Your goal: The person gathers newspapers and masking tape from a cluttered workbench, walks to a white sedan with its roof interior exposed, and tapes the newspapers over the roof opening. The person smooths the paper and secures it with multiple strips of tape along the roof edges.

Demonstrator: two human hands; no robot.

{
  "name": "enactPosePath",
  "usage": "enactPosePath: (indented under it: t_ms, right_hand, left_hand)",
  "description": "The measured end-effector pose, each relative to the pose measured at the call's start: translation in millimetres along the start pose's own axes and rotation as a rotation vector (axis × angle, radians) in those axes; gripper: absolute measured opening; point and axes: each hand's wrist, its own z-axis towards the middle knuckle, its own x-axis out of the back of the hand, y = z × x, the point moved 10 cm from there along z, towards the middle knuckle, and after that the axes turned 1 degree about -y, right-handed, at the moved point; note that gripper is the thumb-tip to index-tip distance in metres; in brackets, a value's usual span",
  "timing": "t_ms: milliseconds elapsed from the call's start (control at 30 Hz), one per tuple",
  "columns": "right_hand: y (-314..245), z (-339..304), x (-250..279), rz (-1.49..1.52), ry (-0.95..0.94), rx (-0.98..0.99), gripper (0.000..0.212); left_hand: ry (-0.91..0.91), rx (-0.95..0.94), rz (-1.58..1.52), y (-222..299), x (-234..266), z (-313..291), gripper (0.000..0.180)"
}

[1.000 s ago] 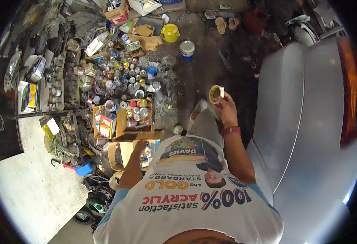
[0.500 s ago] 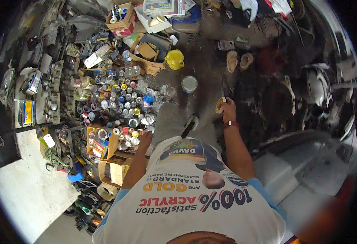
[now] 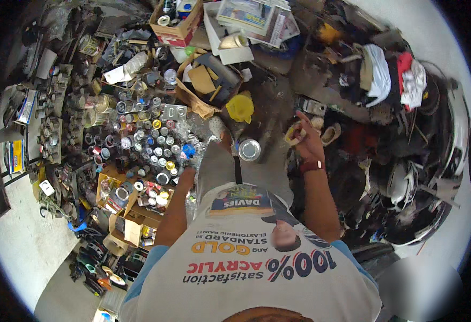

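In my right hand (image 3: pixel 309 142) is a pale yellow roll of tape (image 3: pixel 289 137), gripped at its ring with the fingers. A dark red band circles that wrist. My left hand (image 3: pixel 186 178) hangs low by my left thigh, beside many small paint cans (image 3: pixel 160 151) on the floor; its fingers are too hidden to read. Between my legs stands a round, lidded metal can (image 3: pixel 249 149). Ahead of it lies a yellow plastic bag or cover (image 3: pixel 240 107), crumpled.
Cardboard boxes (image 3: pixel 139 214) with cans sit at my left. An open carton (image 3: pixel 216 80) and stacked newspapers (image 3: pixel 257 21) lie ahead. Cloths (image 3: pixel 377 75), a slipper (image 3: pixel 331 134) and car parts (image 3: pixel 401 182) crowd the right. A blue item (image 3: pixel 187 151) rests among the cans.
My left foot has come into view, stepping forward beside the lidded can. My right hand has risen forward with the tape roll, and the whole view has shifted.
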Motion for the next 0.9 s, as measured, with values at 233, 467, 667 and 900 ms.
enactPosePath:
  t_ms: [233, 467, 667, 900]
  right_hand:
    - [37.8, 233.8, -118.8, -0.552, -0.108, -0.159, 0.037]
    - [113.6, 489.6, -94.7, -1.251, -0.034, 0.134, 0.048]
    - [165.6, 622.9, -116.4, -1.501, -0.098, 0.090, 0.058]
    - [215.1, 704.7, -53.6, -1.599, -0.053, -0.060, 0.074]
  left_hand:
    - [0.154, 0.363, -0.915, 120.5, 163.1, 103.9, 0.043]
    - [0.155, 0.427, -0.929, 157.6, 169.4, 126.1, 0.054]
    - [0.261, 0.751, -0.929, 175.1, 98.1, 108.5, 0.044]
    - [0.162, 0.589, -0.707, 260.3, 115.0, 268.9, 0.040]
